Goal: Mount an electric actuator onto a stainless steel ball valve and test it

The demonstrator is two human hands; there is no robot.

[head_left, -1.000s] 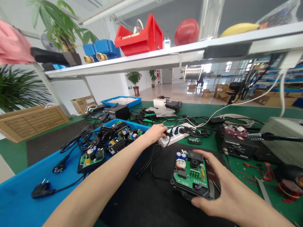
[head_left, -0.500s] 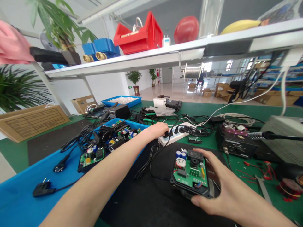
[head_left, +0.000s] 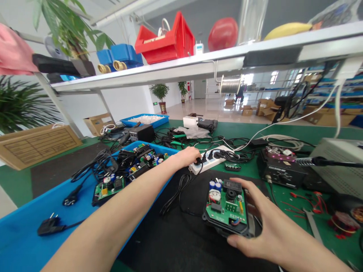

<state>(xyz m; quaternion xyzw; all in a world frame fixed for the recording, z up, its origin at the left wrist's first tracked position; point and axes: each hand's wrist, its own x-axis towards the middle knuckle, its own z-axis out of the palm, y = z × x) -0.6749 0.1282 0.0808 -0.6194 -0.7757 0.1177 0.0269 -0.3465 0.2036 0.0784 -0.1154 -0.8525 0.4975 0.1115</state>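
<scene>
My right hand (head_left: pixel 255 219) grips a circuit board unit (head_left: pixel 225 206), a green board with blue capacitors in a black housing, thumb at the near edge and fingers at the far right side. A black cord runs from the unit's left side over the black mat (head_left: pixel 176 241). At the near left end of the white power strip (head_left: pixel 211 162), my left hand (head_left: pixel 190 155) is closed on a black power plug (head_left: pixel 197 160), mostly hidden by the fingers. Other black plugs sit in the strip's sockets. Whether the held plug is fully seated cannot be made out.
A blue tray (head_left: pixel 22 241) at left holds several board units (head_left: pixel 109 185), cords and a loose plug (head_left: pixel 51 225). To the right stand a soldering station (head_left: pixel 280 172), a soldering iron (head_left: pixel 320 161) and red wires (head_left: pixel 319 202). A shelf (head_left: pixel 176 71) spans above the bench.
Both hands keep their grips, the left at the power strip and the right on the board unit. The view has shifted very slightly; nothing else visibly differs.
</scene>
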